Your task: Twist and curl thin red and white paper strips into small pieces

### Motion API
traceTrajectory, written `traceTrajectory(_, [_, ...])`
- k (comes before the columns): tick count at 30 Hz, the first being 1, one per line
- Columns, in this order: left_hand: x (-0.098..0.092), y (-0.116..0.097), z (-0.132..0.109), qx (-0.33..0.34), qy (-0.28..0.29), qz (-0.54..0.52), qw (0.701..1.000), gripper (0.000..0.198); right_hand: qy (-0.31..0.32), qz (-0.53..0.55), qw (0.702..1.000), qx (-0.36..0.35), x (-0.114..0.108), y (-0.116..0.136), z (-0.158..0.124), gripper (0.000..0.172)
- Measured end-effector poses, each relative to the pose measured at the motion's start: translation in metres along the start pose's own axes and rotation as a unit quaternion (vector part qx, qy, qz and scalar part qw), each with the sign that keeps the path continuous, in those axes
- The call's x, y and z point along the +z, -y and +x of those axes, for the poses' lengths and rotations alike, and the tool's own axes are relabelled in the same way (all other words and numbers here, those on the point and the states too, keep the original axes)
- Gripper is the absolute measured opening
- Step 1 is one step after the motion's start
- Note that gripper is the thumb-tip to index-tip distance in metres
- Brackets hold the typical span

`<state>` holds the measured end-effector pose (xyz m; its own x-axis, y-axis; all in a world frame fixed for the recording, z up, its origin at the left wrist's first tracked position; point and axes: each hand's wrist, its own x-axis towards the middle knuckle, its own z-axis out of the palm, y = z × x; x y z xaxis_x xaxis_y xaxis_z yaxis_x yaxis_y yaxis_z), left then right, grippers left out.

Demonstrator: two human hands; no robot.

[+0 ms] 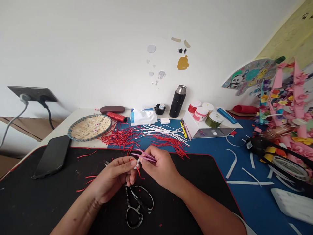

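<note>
My left hand (117, 173) pinches a small knotted piece of white and red cord (137, 165); a red end hangs below the fingers. Close against it, my right hand (158, 164) is closed on slim purple tweezers (146, 156), its fingertips meeting the white part of the knot. How the fingertips grip the cord is partly hidden. Beneath both hands, black-handled scissors (137, 205) lie on the black mat (186, 202), their blades mostly covered by my left hand.
Bundles of red cords (122, 137) and white cords (163, 130) lie beyond the mat. A woven basket (90, 127) and phone (52, 156) are at left. Behind stand a black flask (178, 101) and lidded jars (215, 120). White strips (249, 183) and paper flowers (298, 78) occupy the right.
</note>
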<state>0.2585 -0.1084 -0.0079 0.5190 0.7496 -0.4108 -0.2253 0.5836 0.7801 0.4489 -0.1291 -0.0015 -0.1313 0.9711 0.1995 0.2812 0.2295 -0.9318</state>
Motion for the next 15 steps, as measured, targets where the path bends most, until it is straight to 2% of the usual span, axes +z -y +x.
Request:
traceTrajectory(7, [-0.0033, -0.0002, -0.0007, -0.006, 0.026, 0.007, 1.000, 0.035, 0.019, 0.024, 1.000, 0.005, -0.0026, 0.0007, 0.0003, 0.014])
traceTrajectory(12, [-0.0048, -0.0030, -0.0011, 0.034, 0.009, 0.047, 0.998, 0.034, 0.044, 0.054, 0.997, 0.037, -0.0039, -0.0002, 0.0027, 0.018])
traceTrajectory(15, [-0.0040, -0.0034, -0.0013, 0.027, 0.016, 0.059, 0.998, 0.034, 0.045, 0.052, 0.997, 0.037, -0.0042, -0.0002, 0.0029, 0.021])
